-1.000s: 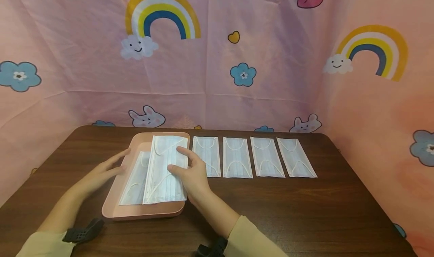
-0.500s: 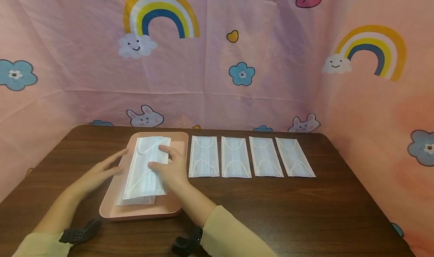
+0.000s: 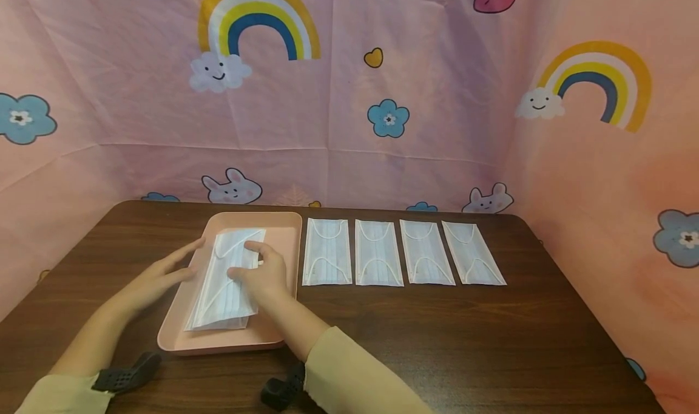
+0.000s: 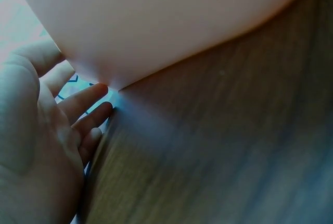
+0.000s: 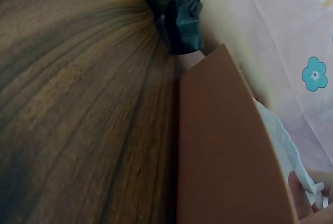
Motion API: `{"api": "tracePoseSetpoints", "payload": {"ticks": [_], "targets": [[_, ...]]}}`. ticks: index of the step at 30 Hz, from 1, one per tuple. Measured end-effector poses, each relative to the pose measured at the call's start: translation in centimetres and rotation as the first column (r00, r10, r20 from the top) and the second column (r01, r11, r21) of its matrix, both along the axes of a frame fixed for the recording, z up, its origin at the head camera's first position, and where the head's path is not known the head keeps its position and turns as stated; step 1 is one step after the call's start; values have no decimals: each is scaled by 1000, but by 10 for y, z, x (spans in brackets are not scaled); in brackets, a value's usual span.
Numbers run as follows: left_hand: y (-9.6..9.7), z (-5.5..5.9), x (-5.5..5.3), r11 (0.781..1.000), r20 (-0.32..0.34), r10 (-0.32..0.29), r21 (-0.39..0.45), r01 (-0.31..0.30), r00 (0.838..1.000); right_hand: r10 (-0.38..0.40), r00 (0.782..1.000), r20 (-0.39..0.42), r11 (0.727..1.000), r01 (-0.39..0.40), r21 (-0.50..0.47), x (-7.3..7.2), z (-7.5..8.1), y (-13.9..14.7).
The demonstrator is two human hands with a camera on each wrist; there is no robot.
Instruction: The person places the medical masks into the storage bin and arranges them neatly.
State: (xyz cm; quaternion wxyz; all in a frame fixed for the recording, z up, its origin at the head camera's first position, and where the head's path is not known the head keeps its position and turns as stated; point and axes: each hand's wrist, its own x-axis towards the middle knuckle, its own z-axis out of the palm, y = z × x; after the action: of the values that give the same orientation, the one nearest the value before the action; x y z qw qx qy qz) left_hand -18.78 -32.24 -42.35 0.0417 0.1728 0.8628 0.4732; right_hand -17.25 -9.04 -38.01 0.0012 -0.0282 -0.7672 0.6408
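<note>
My right hand pinches a pale blue pleated face mask by its right edge, thumb on top. The held mask lies low over another mask in the pink tray, nearly covering it; only the lower one's bottom edge shows. My left hand rests at the tray's left rim with extended fingers. In the left wrist view, the fingertips of the left hand meet the tray's outer wall. The right wrist view shows the white mask edge beyond the tray's side.
Right of the tray, several face masks lie side by side in a row on the dark wooden table. A pink patterned cloth hangs behind and along the sides. Black straps are on both wrists.
My right hand has moved left and down with its mask, from the tray's right side to over the mask inside. The left hand has stayed at the tray's rim.
</note>
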Motion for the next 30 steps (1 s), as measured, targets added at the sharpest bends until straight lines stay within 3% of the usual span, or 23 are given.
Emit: {"api": "tracePoseSetpoints", "payload": {"ticks": [14,25,30], "targets": [[-1,1,0,1000,7,9,-17,-9,1000,-8,999,32,998,5,67,-5,-13,-7],[-1,3,-1,1000,33,7,-20,-6,999,63,993,102,989,-76,125,-1,-12,-6],[-1,4,-1,1000,34,9,-26,-9,999,65,993,98,975,-84,205,-1,-13,-5]]}}
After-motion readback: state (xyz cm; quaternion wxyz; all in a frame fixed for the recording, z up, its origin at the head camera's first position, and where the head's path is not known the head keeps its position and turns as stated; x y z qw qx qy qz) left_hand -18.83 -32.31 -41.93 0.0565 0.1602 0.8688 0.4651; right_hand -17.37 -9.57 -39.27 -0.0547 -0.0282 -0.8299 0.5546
